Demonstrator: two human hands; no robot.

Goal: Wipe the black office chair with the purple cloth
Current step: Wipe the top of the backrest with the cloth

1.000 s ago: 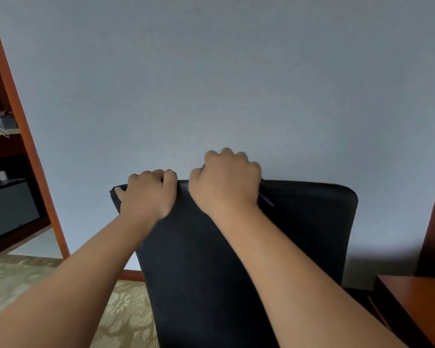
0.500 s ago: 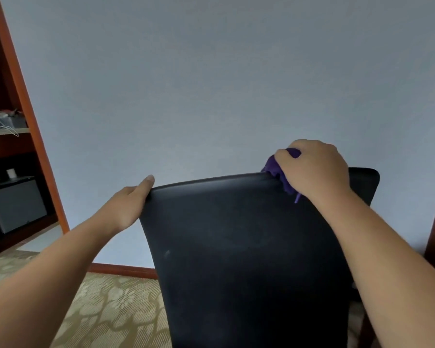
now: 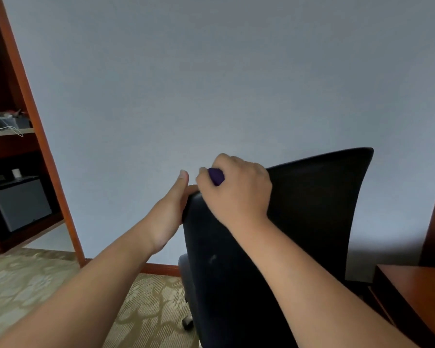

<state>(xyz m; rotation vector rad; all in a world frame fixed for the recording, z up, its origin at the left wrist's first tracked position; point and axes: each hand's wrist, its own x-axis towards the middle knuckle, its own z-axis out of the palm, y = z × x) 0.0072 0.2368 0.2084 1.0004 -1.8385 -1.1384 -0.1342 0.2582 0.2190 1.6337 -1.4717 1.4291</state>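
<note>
The black office chair (image 3: 299, 222) stands in front of me with its backrest facing me, top edge slanting up to the right. My right hand (image 3: 239, 189) rests on the top left corner of the backrest, fingers curled round the purple cloth (image 3: 216, 175), of which only a small bunched part shows. My left hand (image 3: 171, 209) holds the backrest's left edge just below that corner, thumb up, fingers hidden behind the chair.
A wood-framed shelf unit (image 3: 18, 156) with a grey box stands at the left. A brown desk (image 3: 412, 292) sits at the lower right beside the chair. Patterned carpet (image 3: 60, 285) covers the floor, and a chair caster (image 3: 187, 322) shows below.
My right hand slid the cloth leftward along the top edge, from the right part to the left corner. The chair has turned, its right side now higher. My left hand stays at the left edge.
</note>
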